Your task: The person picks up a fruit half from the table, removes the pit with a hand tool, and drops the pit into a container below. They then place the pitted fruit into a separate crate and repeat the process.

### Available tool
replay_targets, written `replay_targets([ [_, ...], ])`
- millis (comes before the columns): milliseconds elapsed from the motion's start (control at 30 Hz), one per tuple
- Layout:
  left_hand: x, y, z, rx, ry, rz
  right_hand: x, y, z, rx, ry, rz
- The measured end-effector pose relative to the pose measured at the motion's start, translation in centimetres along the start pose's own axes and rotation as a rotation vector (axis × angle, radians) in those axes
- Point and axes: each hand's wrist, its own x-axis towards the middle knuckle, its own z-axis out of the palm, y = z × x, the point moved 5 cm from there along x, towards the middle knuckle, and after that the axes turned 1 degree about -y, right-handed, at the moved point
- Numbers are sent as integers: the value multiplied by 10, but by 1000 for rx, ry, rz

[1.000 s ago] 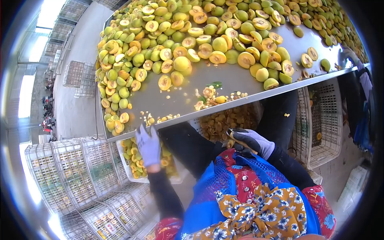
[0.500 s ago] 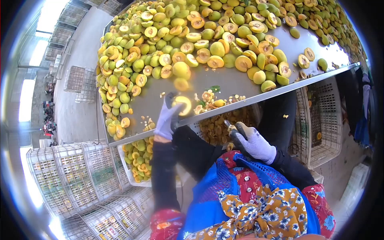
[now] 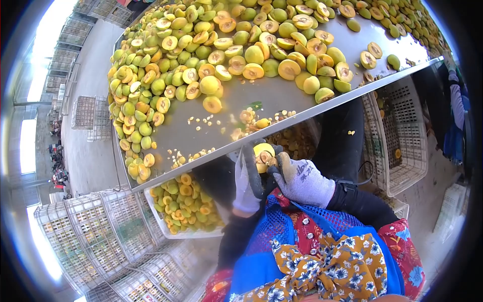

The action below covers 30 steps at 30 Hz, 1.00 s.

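Note:
My left hand [image 3: 247, 177], in a grey and dark glove, is closed on a halved yellow fruit [image 3: 263, 152], just in front of the metal table edge. Right beside it, my right hand [image 3: 303, 176] is closed in a lettered glove, its thumb and fingers at the fruit's cut face. The tool in its grip is mostly hidden by the fingers. Halved green and yellow fruits [image 3: 236, 64] are piled on the metal table [image 3: 188, 136]. Small pale seeds [image 3: 204, 121] and a green leaf [image 3: 256, 105] lie near the table edge.
Below the table, a white crate [image 3: 163, 227] of fruit halves stands at left and a large crate [image 3: 410, 173] at right. Fruit scraps [image 3: 294, 142] lie under the edge. Stacked crates [image 3: 85, 236] fill the lower left. A co-worker's sleeve [image 3: 457, 103] shows at far right.
My left hand has moved from over the table back to my right hand, bringing a fruit half. My right hand has drawn in to meet it. The view has shifted slightly.

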Motion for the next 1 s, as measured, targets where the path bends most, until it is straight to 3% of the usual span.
replay_targets([
  [100, -5, -2, 7, -533, 138, -245, -3, -1, 3, 49, -28, -21],
  [167, -9, -9, 11, -434, 191, -189, -5, 5, 9, 78, -35, -26],
  [267, -9, -10, 19, -395, 204, -108, 0, 19, 15, 782, -155, 136],
  [300, -8, -9, 20, -400, 199, -80, -6, 8, 3, 1254, -431, 469],
  [333, -8, -10, 22, -437, 170, -82, -5, 9, 4, 1394, -433, 359],
  [400, -7, -14, 25, -510, 108, -82, -15, 13, 13, 1885, -656, 670],
  [433, -8, -20, 27, -580, 89, -155, -13, 10, 26, 2298, -938, 567],
  [567, -2, -24, 34, -534, -6, -165, -22, 29, 36, 2398, -910, 689],
  [667, 0, -31, 39, -594, 91, -208, -23, 31, 41, 2416, -826, 529],
  [733, 0, -46, 36, -830, 97, -214, -20, 22, 25, 2196, -580, 553],
  [767, -1, -31, 23, -120, -1, 80, -20, 20, 19, 2081, -468, 563],
  [800, -6, -11, 11, 575, 125, 372, -18, 18, 17, 2090, -528, 511],
  [833, -8, -15, -8, 555, 233, 310, -13, 19, 14, 2100, -579, 442],
  [900, -32, -38, -68, 213, 485, 80, -6, 31, 20, 2026, -579, 400],
  [967, -57, -36, -130, 227, 716, -88, 0, 42, 17, 1747, -461, 464],
  [1000, -65, -20, -149, 580, 775, -117, -1, 47, 16, 1613, -397, 494],
])
